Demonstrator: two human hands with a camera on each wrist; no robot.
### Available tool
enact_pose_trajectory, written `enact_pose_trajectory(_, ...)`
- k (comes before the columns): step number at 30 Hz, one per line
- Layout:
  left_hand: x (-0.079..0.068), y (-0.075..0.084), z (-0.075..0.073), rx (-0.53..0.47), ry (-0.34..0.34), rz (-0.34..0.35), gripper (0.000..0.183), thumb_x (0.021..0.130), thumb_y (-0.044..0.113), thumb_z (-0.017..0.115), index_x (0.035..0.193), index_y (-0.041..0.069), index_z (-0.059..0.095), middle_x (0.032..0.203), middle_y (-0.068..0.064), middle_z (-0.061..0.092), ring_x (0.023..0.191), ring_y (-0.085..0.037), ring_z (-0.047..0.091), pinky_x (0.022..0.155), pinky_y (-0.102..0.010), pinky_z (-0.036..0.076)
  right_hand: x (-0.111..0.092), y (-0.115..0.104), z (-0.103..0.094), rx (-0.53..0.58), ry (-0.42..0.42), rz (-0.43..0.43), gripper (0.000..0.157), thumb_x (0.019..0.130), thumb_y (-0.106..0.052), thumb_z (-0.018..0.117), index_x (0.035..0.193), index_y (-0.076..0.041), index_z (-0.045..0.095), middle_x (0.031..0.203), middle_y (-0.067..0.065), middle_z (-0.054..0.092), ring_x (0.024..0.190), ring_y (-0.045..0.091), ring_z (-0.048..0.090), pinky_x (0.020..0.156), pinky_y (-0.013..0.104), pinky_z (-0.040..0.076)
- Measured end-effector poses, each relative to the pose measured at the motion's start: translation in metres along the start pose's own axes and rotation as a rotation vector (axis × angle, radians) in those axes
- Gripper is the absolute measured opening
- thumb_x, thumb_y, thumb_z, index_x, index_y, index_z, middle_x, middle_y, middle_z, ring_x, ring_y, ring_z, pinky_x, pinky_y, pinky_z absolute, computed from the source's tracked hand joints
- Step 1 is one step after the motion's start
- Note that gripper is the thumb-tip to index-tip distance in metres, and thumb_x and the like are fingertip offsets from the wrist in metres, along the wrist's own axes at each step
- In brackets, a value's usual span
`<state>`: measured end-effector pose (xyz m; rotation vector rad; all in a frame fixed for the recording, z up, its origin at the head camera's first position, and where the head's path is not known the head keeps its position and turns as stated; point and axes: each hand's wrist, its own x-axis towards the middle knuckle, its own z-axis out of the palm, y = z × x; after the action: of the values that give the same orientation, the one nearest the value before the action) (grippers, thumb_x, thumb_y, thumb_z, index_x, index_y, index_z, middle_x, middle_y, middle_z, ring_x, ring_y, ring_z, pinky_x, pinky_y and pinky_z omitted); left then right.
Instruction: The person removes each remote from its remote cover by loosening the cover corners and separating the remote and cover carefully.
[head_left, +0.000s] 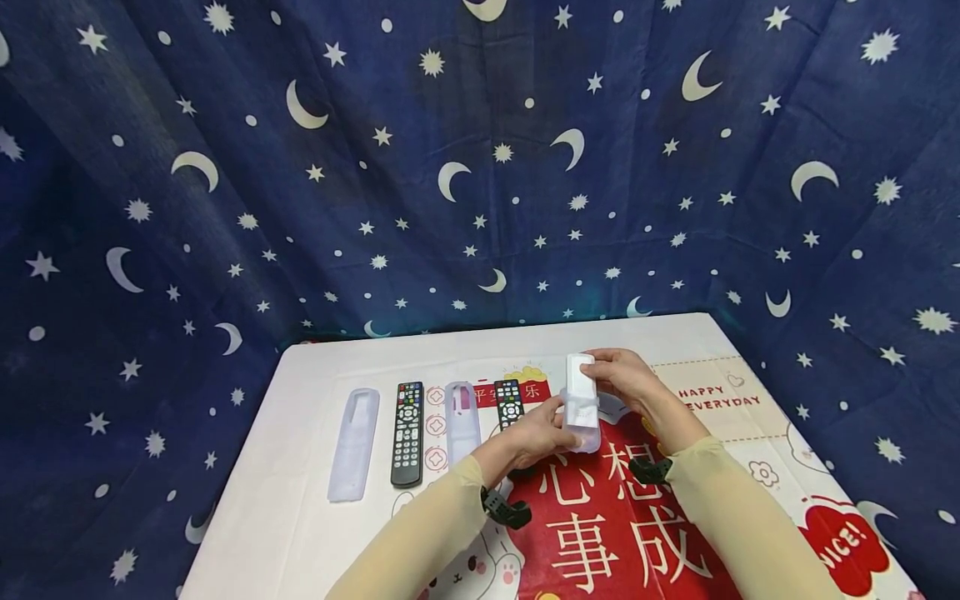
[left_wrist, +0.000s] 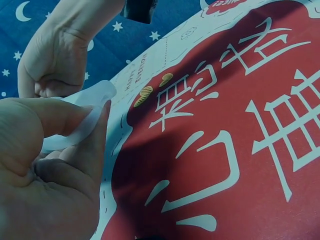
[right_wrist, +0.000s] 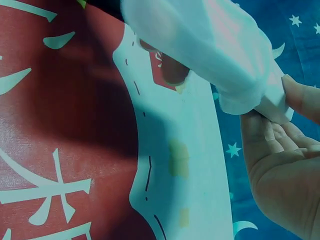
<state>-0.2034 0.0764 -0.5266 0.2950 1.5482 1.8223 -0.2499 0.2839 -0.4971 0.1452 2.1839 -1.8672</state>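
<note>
Above the table a white remote control (head_left: 577, 373), no buttons showing, sits partly inside a translucent silicone cover (head_left: 589, 442). My left hand (head_left: 536, 433) pinches the lower part of the cover between thumb and fingers; the left wrist view shows the cover's end (left_wrist: 102, 91) between them. My right hand (head_left: 624, 382) holds the far end of the remote, which sticks out of the cover. In the right wrist view, thumb and fingers grip that bare white end (right_wrist: 276, 95), right by the cover's edge (right_wrist: 240, 102).
To the left lie an empty translucent cover (head_left: 354, 446), a long black remote (head_left: 407, 433), another translucent cover (head_left: 462, 421) and a second black remote (head_left: 509, 402), partly hidden by my left arm. A printed cloth (head_left: 307, 400) covers the table; a starry curtain (head_left: 480, 192) hangs behind.
</note>
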Motion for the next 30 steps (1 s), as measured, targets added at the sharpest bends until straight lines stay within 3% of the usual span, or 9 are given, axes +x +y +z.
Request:
enact_pose_trajectory(7,-0.003,0.001,0.0,0.025,-0.012,-0.014,0.065,0.092,-0.011,0.063,0.15,0.007,0.041,0.126,-0.01,0.066,0.108,-0.024,0.064,0.096,-0.039,0.055,0.001,-0.001,-0.003,0.001,0.018,0.005,0.056,0.1,-0.014,0.066,0.146,0.01,0.045,0.133,0.024,0.058,0.097,0.018,0.066,0.091,0.032,0.057)
enact_pose_trajectory(14,0.001,0.007,-0.007,0.078,0.077,0.016,0.037,0.099,0.009,0.064,0.133,-0.003,0.055,0.117,-0.011,0.065,0.104,-0.021,0.065,0.094,-0.042,0.056,-0.004,-0.004,-0.003,0.085,-0.055,-0.037,0.061,0.1,-0.01,0.065,0.15,0.011,0.037,0.13,0.021,0.057,0.098,0.016,0.067,0.09,0.031,0.057)
enact_pose_trajectory(19,0.002,0.008,-0.01,0.05,0.108,0.032,0.041,0.099,0.007,0.066,0.137,0.0,0.054,0.117,-0.012,0.068,0.105,-0.024,0.068,0.093,-0.046,0.056,-0.007,-0.006,-0.002,0.107,-0.089,-0.053,0.065,0.098,-0.007,0.067,0.152,0.008,0.036,0.136,0.022,0.055,0.104,0.018,0.066,0.094,0.034,0.056)
enact_pose_trajectory(30,-0.001,0.003,-0.007,0.062,0.065,0.024,0.066,0.095,0.0,0.069,0.154,0.012,0.04,0.117,-0.01,0.068,0.102,-0.021,0.067,0.091,-0.039,0.058,-0.001,-0.006,-0.001,0.049,-0.032,-0.017,0.062,0.097,-0.007,0.068,0.149,0.011,0.039,0.135,0.024,0.058,0.098,0.017,0.068,0.095,0.039,0.056)
